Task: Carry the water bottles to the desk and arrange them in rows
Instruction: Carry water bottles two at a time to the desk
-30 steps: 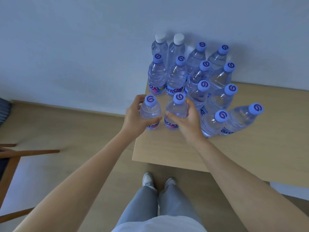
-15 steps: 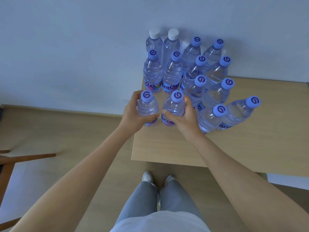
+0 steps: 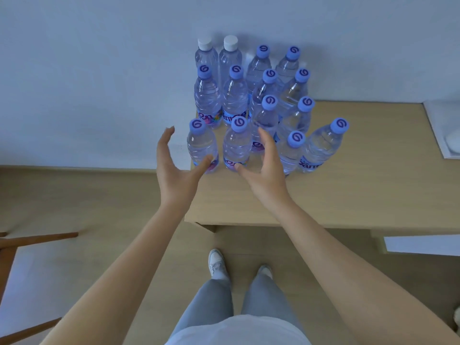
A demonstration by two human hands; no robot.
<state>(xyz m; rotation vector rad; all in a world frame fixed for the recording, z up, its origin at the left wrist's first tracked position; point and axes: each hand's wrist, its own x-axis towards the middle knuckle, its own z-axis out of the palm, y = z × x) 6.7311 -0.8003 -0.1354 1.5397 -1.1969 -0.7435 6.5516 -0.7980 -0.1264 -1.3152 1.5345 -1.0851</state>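
Several clear water bottles with purple caps stand in rows on the wooden desk [image 3: 361,195], against the wall; two at the back carry white caps [image 3: 230,43]. Nearest me at the desk's left corner stand two bottles side by side, the left front bottle [image 3: 201,145] and the right front bottle [image 3: 236,145]. My left hand [image 3: 174,168] is spread open just left of the left one, its thumb tip touching the label. My right hand [image 3: 266,165] is open beside the right one, thumb tip at its base. Neither hand holds anything.
A wooden chair [image 3: 15,245] stands on the floor at the left. A white object [image 3: 445,130] lies on the desk's far right edge. My legs and shoes [image 3: 216,262] are in front of the desk. The desk's front and right surface is bare wood.
Both hands gripped the two front bottles earlier; now they have let go and opened, drawn back slightly. The two bottles stand on the desk's left corner.
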